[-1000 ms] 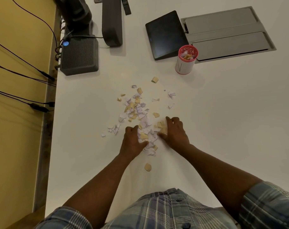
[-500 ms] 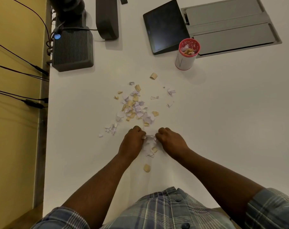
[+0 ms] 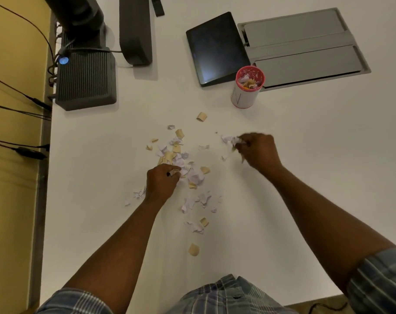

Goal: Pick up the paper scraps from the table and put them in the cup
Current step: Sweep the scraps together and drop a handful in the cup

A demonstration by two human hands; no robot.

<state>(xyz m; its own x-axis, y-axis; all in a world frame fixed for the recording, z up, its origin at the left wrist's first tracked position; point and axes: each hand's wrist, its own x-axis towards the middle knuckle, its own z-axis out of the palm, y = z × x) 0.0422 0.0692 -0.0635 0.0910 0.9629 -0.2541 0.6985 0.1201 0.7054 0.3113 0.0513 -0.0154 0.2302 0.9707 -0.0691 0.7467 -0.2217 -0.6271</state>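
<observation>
White and tan paper scraps (image 3: 188, 175) lie scattered over the middle of the white table (image 3: 305, 168). My right hand (image 3: 257, 149) is blurred, raised to the right of the pile, and closed on a bunch of paper scraps (image 3: 234, 140). My left hand (image 3: 162, 181) rests at the pile's left edge with its fingers curled around a few scraps. The cup (image 3: 246, 87), white with a red rim, stands upright beyond the right hand and holds several scraps inside.
A dark tablet (image 3: 217, 47) leans just left of the cup, next to a grey recessed panel (image 3: 303, 48). A ribbed black box (image 3: 85, 80) with cables and a dark stand (image 3: 136, 30) sit at the far left. The yellow wall borders the table's left edge.
Both hands were together at the pile's near side. My right hand has lifted away to the right and forward with a clump of scraps; my left hand has shifted slightly forward into the pile.
</observation>
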